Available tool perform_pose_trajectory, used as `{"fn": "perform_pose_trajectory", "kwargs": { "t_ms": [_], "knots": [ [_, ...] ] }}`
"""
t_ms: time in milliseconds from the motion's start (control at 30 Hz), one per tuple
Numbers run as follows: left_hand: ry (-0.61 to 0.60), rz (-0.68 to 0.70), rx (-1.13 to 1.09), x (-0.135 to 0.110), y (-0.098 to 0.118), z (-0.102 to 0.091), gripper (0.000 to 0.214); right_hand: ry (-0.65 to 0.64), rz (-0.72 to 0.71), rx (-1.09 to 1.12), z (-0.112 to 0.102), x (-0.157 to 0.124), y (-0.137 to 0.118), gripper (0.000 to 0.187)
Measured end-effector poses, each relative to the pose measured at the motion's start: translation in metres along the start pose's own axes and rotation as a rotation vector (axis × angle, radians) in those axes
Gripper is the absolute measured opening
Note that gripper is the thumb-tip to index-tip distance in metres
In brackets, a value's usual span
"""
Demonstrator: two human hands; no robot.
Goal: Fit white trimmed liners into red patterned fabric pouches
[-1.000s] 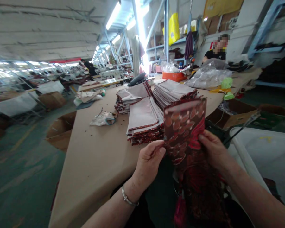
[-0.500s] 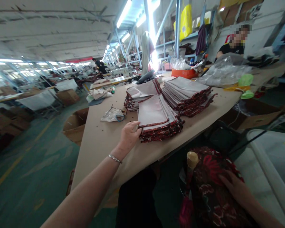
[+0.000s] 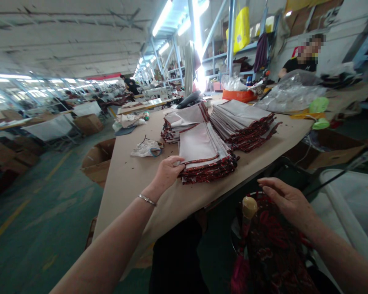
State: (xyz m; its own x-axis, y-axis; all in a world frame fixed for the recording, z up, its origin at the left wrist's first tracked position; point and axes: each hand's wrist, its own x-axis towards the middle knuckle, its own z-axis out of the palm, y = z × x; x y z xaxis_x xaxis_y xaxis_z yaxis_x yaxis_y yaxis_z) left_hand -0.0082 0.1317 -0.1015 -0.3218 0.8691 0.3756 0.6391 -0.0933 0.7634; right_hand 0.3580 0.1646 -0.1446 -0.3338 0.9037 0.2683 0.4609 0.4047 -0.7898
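Observation:
My left hand (image 3: 168,169) pinches the near-left corner of the front stack of folded white fabric pieces with dark red patterned edging (image 3: 199,143). A silver bracelet circles that wrist. My right hand (image 3: 286,200) hovers above a dark red floral cloth (image 3: 272,241) at the lower right, fingers stretched and slightly apart, with nothing visible in them. Close beside it a rounded yellowish knob (image 3: 249,207) sticks up, with a magenta tassel-like piece (image 3: 239,271) below. Behind the front stack lie two more stacks, one at the left (image 3: 184,118) and one at the right (image 3: 242,122).
The brown-covered table (image 3: 125,196) also bears a clear bag-like bundle (image 3: 147,148), an orange tray (image 3: 238,95) and plastic bags (image 3: 291,94). Cardboard boxes (image 3: 98,161) stand at the left. A white bin (image 3: 349,204) is at my right. Another person (image 3: 300,65) is across the table.
My right hand has risen off the floral cloth and moved up and left toward the table edge. My left hand stays at the stack's corner.

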Motion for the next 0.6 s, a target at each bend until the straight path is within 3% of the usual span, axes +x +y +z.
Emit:
{"fn": "perform_pose_trajectory", "kwargs": {
  "t_ms": [200, 367, 500, 600],
  "knots": [
    [0.014, 0.109, 0.129, 0.007, -0.003, 0.006, 0.016, -0.021, -0.336, 0.082, 0.009, 0.015, -0.063, 0.021],
    [0.026, -0.001, 0.008, 0.013, 0.01, 0.002, 0.019, -0.12, -0.604, 0.062, 0.035, 0.058, -0.106, 0.02],
    [0.062, -0.006, -0.015, 0.009, 0.026, -0.006, 0.017, -0.155, -0.694, -0.15, 0.067, 0.091, -0.132, 0.022],
    [0.062, 0.06, -0.001, 0.0, 0.04, -0.011, 0.016, -0.151, -0.696, -0.38, 0.085, 0.1, -0.151, 0.022]
  ]
}}
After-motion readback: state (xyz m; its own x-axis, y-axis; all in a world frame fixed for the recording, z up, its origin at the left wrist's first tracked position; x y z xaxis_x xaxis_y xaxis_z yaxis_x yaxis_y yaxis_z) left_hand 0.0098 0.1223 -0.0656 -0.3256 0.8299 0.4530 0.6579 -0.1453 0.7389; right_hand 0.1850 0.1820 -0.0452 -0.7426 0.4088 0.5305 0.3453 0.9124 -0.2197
